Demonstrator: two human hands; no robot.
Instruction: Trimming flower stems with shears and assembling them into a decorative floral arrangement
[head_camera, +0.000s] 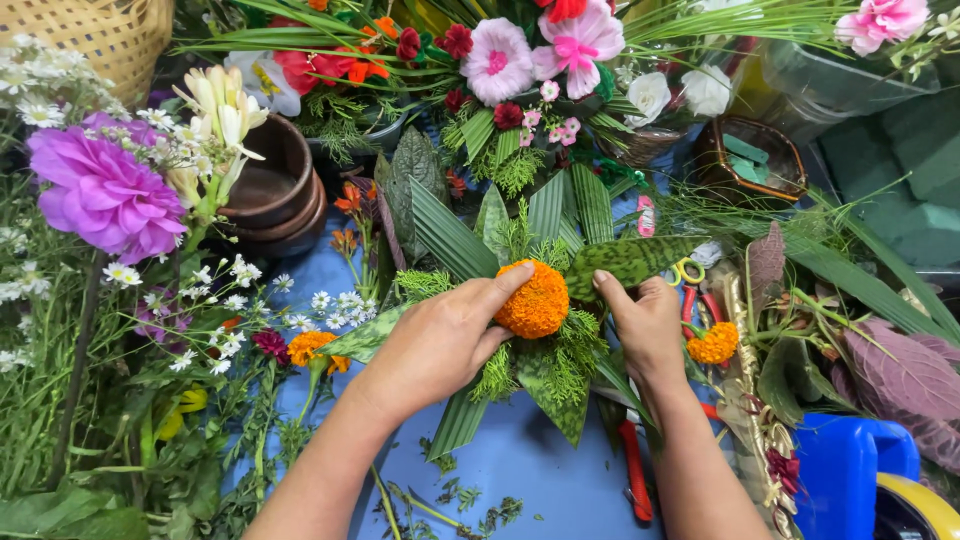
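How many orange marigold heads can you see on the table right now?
3. One marigold sits in the leaf arrangement between the left hand and right hand; a second lies right of the right hand; a third lies left of the left hand. Foliage may hide more.

Two hands, left (435, 345) and right (648, 325); three orange marigolds (538, 300); one large purple dahlia (103, 192). Two pink paper flowers (497, 60); one blue jug (850, 470).

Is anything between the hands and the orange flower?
Nothing visible. The left hand already has its fingers on the orange flower, which sits on a fan of leaves. The right hand is beside the flower, fingertips at a spotted leaf, with only a small gap of greenery between.
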